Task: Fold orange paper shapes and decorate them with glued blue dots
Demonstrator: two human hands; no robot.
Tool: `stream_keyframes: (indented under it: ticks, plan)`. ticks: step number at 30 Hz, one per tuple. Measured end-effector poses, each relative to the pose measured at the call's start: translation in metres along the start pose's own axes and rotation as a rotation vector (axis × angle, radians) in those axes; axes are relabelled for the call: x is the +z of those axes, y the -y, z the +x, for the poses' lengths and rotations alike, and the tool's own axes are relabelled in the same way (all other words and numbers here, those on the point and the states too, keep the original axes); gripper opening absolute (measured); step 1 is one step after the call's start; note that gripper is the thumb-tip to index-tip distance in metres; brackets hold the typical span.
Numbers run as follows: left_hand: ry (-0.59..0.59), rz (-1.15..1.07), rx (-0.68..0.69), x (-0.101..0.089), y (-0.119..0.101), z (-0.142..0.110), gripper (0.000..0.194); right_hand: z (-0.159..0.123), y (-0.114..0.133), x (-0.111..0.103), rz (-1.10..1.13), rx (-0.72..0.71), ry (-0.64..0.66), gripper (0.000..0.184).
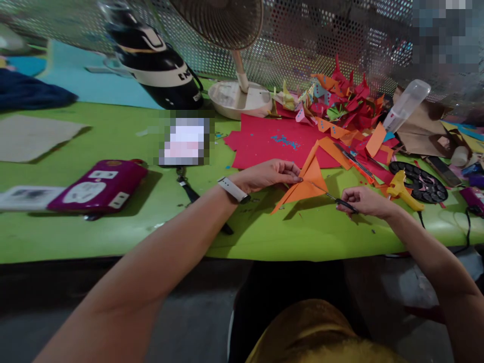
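My left hand, with a white watch band on its wrist, pinches the left part of an orange sheet of paper held just above the green table. The paper has folded, pointed edges. My right hand is closed around the black handles of a pair of scissors, whose blades reach leftward into the paper. How far the blades are apart I cannot make out. Behind the hands lies a red sheet of paper sprinkled with small blue bits.
A heap of coloured paper scraps sits at the back right, near a clear bottle. A yellow glue gun lies right of my right hand. A fan, a dark flask and a purple extension box stand further left.
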State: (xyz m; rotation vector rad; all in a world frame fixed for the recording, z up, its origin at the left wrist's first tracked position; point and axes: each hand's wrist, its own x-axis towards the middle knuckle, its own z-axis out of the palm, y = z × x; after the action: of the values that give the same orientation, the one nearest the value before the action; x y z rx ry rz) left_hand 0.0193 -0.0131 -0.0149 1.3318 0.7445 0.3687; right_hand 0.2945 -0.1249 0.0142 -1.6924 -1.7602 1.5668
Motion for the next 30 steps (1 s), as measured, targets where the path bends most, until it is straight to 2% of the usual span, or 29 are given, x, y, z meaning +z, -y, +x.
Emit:
stream_keyframes:
  ticks: [10, 23, 30]
  plan:
    - [-0.001, 0.004, 0.021, -0.001, 0.000, 0.000, 0.017, 0.001, -0.004, 0.000, 0.027, -0.010, -0.021, 0.046]
    - [0.017, 0.068, 0.056, 0.001, 0.000, -0.001, 0.020, 0.002, 0.008, 0.001, -0.003, 0.014, 0.010, 0.047]
    - [0.016, 0.072, 0.055, 0.001, 0.000, -0.001, 0.019, 0.005, 0.001, 0.000, -0.013, -0.024, 0.004, 0.049]
